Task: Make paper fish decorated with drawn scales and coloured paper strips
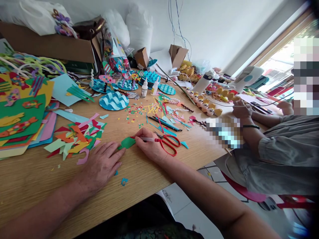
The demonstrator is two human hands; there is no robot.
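My left hand (101, 163) lies flat on the table with its fingertips at the edge of a green paper cutout (127, 143). The cutout looks fish-shaped, with a bit of red at its far right end. My right hand (151, 145) is closed around a pen (149, 139) with a pale barrel and a red end. Its tip is hidden by my fingers, close against the cutout. Just right of that hand, red-handled scissors (170, 143) rest on the wood.
Paper scraps (74, 139) are heaped at the left, beside green sheets (23, 114) bearing paper fish. Behind stand glue bottles (144, 89) and a blue wavy disc (114, 101). On the right, a co-worker's hand (242, 110) is over the table. Dark pens (165, 123) lie mid-table.
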